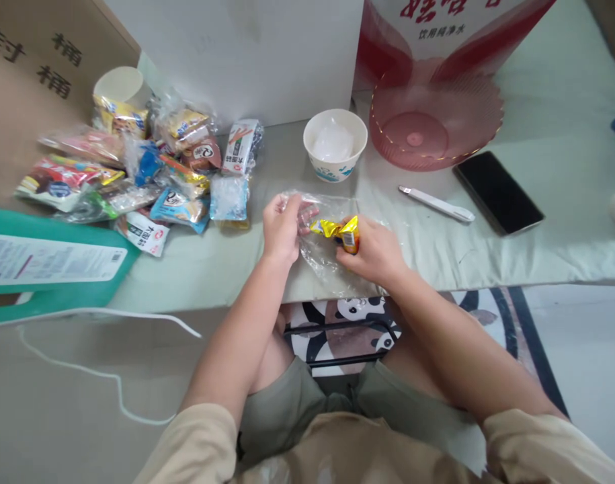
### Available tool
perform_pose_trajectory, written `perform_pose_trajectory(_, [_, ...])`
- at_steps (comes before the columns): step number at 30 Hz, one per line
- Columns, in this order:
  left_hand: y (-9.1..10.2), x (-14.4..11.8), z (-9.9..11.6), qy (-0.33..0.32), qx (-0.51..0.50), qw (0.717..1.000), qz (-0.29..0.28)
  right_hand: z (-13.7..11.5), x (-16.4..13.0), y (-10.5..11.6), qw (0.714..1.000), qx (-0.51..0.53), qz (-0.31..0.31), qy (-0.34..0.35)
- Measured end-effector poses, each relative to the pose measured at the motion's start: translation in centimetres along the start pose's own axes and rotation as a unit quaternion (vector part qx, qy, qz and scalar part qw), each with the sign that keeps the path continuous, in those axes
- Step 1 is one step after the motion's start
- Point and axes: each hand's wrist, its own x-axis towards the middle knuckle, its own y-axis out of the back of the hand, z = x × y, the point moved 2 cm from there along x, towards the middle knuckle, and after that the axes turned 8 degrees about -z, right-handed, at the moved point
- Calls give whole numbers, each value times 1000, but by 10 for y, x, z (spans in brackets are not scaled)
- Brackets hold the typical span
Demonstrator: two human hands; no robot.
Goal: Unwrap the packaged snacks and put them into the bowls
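Note:
Close to the table's front edge, my left hand (281,230) pinches the edge of a clear plastic bag (320,259). My right hand (372,249) is closed around a shiny yellow snack packet (349,234), partly hidden by the fingers. The packet lies over the clear bag, and one crinkled end points toward my left hand. Just beyond my hands stands a white paper bowl (336,168) with a blue-green print and something translucent white inside. A white box cutter (437,204) lies to the right of my right hand.
Packaged snacks (181,206) are heaped at the left beside a cardboard box (45,101) and a green box (60,262). At the right are a pink scalloped bowl (413,144) and a black phone (499,193). A white box (251,60) stands behind.

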Motion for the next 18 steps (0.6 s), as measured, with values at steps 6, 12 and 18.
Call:
perform_pose_trajectory(6, [-4,4,-8,113,-116,979,-126,8,3,-1,994,105,1,-40])
perform_pose_trajectory(12, [-3,6,-3,92,-155,980,-81,18,4,6,936,347,43,-45])
perform_pose_trajectory(18, [0,0,7,94,-128,987,4,18,-13,17,845,508,169,9])
